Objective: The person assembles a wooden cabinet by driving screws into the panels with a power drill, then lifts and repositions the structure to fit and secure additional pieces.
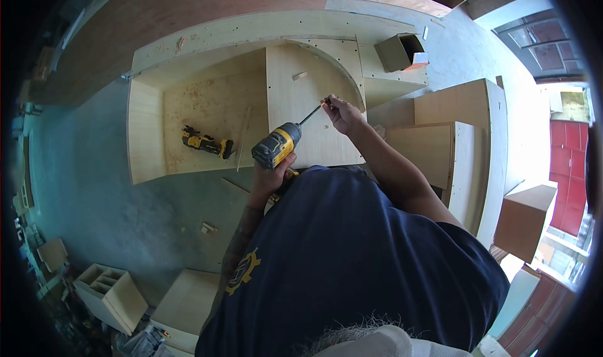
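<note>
My left hand (271,176) is wrapped round the grip of a yellow-and-black cordless drill (277,146). A long thin driver bit (311,114) sticks out of it, slanting up and to the right. At the bit's far end, my right hand (343,114) is closed in a pinch; whatever small piece the fingertips hold is too small to name. Both hands are over a pale wooden panel (301,140) of a plywood cabinet (146,127). A small wood offcut (299,76) lies on this panel, near a curved strip (339,65).
Inside the cabinet's open bay lie a second yellow-and-black power tool (207,142), a thin wood strip (244,137) and sawdust. A box-shaped tube (399,52) rests at the far right corner. More cabinets (433,149) stand to my right. Wood scraps (208,228) lie on the floor.
</note>
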Action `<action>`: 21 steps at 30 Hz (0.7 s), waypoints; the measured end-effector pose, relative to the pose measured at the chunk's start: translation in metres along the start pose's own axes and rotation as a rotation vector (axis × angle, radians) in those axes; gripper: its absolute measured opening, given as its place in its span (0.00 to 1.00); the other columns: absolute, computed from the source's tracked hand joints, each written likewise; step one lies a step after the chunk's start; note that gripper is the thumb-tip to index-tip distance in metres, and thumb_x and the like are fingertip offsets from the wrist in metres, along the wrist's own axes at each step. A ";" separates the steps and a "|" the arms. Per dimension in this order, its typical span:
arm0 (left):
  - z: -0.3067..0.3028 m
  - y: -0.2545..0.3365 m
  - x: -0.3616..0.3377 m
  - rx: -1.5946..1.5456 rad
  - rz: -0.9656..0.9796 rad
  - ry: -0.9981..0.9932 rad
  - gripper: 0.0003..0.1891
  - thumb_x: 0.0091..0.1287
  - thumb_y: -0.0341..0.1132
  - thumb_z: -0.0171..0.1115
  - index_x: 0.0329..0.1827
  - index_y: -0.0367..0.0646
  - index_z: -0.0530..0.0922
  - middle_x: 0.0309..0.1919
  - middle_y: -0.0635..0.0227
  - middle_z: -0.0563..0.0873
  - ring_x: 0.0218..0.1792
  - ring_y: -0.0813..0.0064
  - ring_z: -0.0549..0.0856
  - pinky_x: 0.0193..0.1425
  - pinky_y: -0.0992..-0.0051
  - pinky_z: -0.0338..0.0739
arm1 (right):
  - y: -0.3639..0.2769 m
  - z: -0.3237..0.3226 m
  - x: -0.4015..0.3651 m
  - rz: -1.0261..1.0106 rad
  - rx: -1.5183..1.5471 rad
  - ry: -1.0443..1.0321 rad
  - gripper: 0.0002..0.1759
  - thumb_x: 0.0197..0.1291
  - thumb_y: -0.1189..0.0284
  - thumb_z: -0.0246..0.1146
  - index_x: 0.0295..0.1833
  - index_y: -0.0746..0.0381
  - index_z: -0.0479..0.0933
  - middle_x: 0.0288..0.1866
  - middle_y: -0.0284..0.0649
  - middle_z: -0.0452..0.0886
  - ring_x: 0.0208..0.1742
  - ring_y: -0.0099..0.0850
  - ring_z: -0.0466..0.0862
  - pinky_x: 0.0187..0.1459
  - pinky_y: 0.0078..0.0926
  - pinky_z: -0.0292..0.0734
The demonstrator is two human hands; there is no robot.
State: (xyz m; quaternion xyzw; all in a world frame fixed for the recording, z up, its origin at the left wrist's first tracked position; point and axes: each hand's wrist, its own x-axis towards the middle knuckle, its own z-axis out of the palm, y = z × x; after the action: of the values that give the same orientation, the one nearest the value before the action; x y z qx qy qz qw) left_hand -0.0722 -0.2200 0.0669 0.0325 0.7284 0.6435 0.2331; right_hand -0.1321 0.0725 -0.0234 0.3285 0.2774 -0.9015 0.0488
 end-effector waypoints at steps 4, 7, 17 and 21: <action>0.008 0.008 0.005 0.049 0.015 0.000 0.14 0.67 0.39 0.72 0.44 0.36 0.84 0.30 0.68 0.87 0.26 0.79 0.85 0.30 0.73 0.79 | -0.005 0.002 0.004 -0.028 0.021 0.093 0.08 0.76 0.74 0.60 0.42 0.67 0.78 0.41 0.42 0.84 0.41 0.29 0.87 0.46 0.20 0.91; 0.011 0.007 0.012 0.044 0.008 -0.011 0.14 0.67 0.39 0.73 0.44 0.36 0.84 0.32 0.65 0.88 0.29 0.74 0.88 0.34 0.70 0.81 | -0.010 0.003 0.002 -0.023 0.006 0.107 0.08 0.76 0.74 0.59 0.42 0.67 0.78 0.40 0.42 0.84 0.40 0.29 0.87 0.45 0.19 0.91; 0.021 0.001 0.024 0.040 0.093 0.038 0.13 0.68 0.37 0.72 0.48 0.38 0.84 0.38 0.66 0.90 0.40 0.73 0.90 0.47 0.70 0.84 | -0.021 0.000 0.016 0.016 -0.056 0.092 0.08 0.76 0.75 0.59 0.42 0.68 0.78 0.41 0.44 0.85 0.41 0.29 0.87 0.47 0.19 0.90; 0.030 -0.004 0.026 0.037 0.080 0.063 0.13 0.68 0.37 0.72 0.48 0.37 0.84 0.38 0.66 0.90 0.39 0.74 0.90 0.46 0.70 0.84 | -0.023 0.002 0.024 0.031 -0.034 0.147 0.08 0.76 0.75 0.59 0.43 0.68 0.78 0.41 0.44 0.85 0.41 0.30 0.87 0.47 0.20 0.90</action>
State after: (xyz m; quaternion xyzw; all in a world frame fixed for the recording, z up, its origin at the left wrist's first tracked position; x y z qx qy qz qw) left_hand -0.0824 -0.1838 0.0532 0.0457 0.7453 0.6393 0.1836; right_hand -0.1577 0.0932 -0.0265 0.3970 0.2906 -0.8693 0.0480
